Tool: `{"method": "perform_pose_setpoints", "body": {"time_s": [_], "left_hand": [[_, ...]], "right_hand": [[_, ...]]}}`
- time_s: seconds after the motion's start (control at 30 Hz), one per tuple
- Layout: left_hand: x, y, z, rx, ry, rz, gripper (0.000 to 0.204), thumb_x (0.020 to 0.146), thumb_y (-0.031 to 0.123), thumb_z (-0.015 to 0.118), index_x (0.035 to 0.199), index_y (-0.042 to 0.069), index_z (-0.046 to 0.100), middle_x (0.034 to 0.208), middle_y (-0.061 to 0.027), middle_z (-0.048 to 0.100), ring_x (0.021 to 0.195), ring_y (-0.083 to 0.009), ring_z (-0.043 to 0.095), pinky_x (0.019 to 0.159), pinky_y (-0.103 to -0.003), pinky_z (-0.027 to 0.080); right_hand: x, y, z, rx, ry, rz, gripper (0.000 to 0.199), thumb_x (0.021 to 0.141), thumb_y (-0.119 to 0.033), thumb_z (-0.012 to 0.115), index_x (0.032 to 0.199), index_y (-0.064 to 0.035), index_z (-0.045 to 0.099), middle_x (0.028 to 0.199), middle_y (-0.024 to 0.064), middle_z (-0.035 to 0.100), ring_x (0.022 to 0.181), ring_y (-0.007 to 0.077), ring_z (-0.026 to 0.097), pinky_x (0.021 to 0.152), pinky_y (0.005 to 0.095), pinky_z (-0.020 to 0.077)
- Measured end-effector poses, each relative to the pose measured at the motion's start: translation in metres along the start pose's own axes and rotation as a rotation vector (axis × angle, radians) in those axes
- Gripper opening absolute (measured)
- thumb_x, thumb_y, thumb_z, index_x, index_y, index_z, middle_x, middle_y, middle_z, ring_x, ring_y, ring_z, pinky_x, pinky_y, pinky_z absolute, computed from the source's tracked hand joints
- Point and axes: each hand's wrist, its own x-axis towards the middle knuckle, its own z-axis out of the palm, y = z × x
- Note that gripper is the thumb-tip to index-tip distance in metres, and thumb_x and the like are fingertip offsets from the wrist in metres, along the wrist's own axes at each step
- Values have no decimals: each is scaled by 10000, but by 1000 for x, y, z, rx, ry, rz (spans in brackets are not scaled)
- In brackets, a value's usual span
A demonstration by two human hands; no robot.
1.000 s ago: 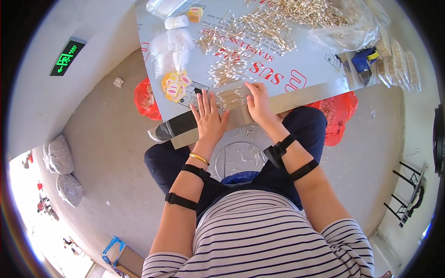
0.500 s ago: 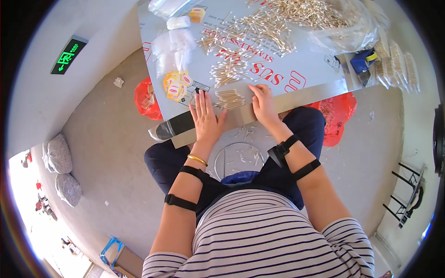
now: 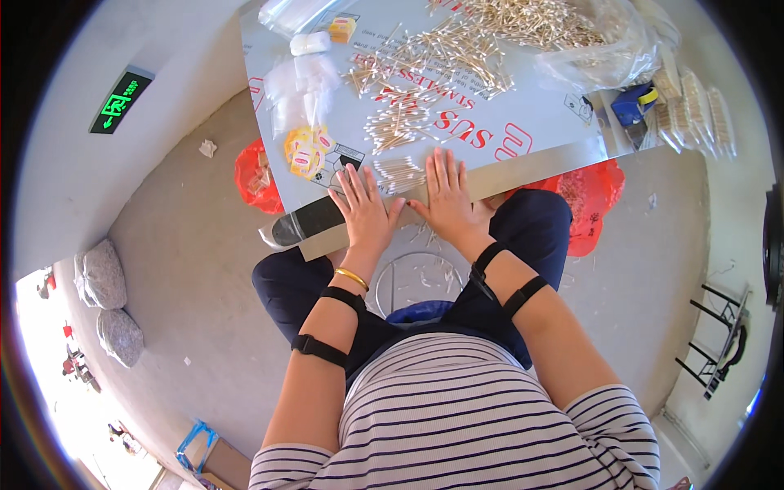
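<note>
The left hand (image 3: 365, 214) is flat at the edge of the table (image 3: 549, 106), fingers wide and empty. The right hand (image 3: 449, 204) is flat and empty too, thumb out. A small row of cotton swabs (image 3: 398, 175) lies between them, near a messy pile (image 3: 398, 126).

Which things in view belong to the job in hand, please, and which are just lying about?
Likely in the job:
- small swab row, between left hand and right hand
- swab heap
- clear bags
- yellow cards

Apparently lying about:
- crumpled white scrap
- stuffed sacks
</note>
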Motion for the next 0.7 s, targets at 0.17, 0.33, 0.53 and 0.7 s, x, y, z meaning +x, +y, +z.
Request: {"method": "perform_pose_setpoints", "body": {"time_s": [0.17, 0.33, 0.53, 0.7], "left_hand": [[1, 4, 1, 41, -6, -6, 927, 1026, 630, 432, 1634, -38, 222, 1698, -333, 84, 1571, -531, 54, 1212, -725, 21], [1, 8, 3, 34, -52, -41, 916, 1023, 614, 450, 1633, -33, 228, 1698, -335, 72, 1572, -535, 28, 1213, -726, 6], [1, 13, -4, -165, -6, -21, 888, 1035, 569, 472, 1640, -21, 200, 1726, -248, 103, 1597, -453, 67, 1245, -666, 30], [1, 17, -8, -56, -67, 262, 830, 1038, 559, 460, 1642, 28, 253, 1738, -127, 183, 1619, -316, 109, 1268, -625, 46]], "right_hand": [[3, -6, 5, 11, 49, -23, 970, 987, -578, 565, 1613, 79, 222, 1725, 242, 97, 1576, 520, 46, 1266, 631, 99], [2, -8, 2, -4, 48, -27, 956, 987, -560, 571, 1612, 78, 230, 1724, 240, 101, 1569, 536, 53, 1264, 635, 111], [2, -2, -6, 54, 17, -12, 940, 967, -518, 625, 1612, 58, 256, 1725, 223, 121, 1575, 511, 77, 1271, 611, 131], [0, 3, -7, 60, 1, -31, 943, 943, -485, 663, 1624, 24, 256, 1729, 183, 150, 1588, 460, 96, 1286, 561, 139]]}}
